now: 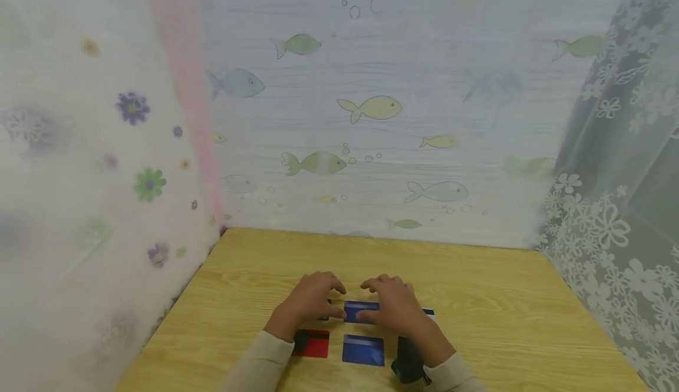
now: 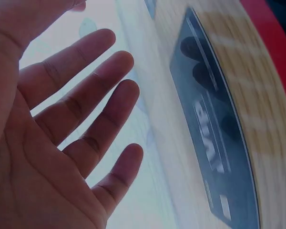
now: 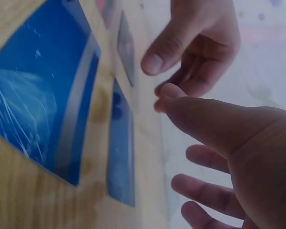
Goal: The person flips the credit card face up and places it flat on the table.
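My left hand [image 1: 312, 297] hovers over the table on the left with its fingers spread and nothing in them. Beneath it lies a dark card marked VIP [image 2: 212, 124], mostly hidden in the head view. Opposite, my right hand [image 1: 395, 305] is also raised, fingers loosely bent and holding nothing. Between the two hands lies a blue card with a pale stripe [image 1: 362, 305], partly covered by the right thumb. A second blue card [image 1: 363, 351] lies nearer, in front of it. Near the left wrist is a red card [image 1: 317, 345] with a dark stripe.
A white card with a black stripe [image 1: 429, 313] pokes out past the right hand. The right wrist's black camera [image 1: 408, 362] hides part of the wooden table [image 1: 509, 297]. A fish-patterned curtain [image 1: 371, 162] hangs behind, with flowered curtains at both sides.
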Demonstrator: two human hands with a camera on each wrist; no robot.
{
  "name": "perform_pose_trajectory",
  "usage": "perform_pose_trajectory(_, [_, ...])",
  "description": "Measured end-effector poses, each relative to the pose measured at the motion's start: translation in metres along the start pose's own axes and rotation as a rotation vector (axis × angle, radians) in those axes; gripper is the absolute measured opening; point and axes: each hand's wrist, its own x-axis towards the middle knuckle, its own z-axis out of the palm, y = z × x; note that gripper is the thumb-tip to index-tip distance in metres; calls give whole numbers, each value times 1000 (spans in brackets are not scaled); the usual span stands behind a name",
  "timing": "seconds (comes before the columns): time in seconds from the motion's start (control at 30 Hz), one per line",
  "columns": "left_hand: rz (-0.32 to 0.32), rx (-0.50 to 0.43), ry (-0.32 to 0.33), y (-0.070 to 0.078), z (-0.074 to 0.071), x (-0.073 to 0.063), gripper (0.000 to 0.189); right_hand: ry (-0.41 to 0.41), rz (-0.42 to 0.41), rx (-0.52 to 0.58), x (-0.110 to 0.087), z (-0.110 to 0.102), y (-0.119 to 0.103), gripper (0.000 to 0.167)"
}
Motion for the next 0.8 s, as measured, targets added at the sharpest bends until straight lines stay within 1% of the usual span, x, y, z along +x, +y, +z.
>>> perform_pose_trajectory(0.1, [-2,-11,2,5,3,3,48,-2,7,6,-3,-6,4,65])
perform_pose_trajectory(0.3, [-37,-1,3,6,9,3,49,6,44,88,-6,-14,10,65])
perform_pose_trajectory(0.47, [-66,18,-37,7,12,3,52,-18,69,120,-8,-12,20,62])
perform_pose_trajectory(0.57, [-66,23,-57,8,14,2,51,-43,82,109,-8,-9,26,61])
perform_pose_trajectory(0.63, [-60,37,-55,9,14,1,49,-57,82,95,-9,-7,28,61])
perform_pose_trajectory(0.8, [-65,51,-48,8,14,0,46,-67,52,68,-8,-5,28,55])
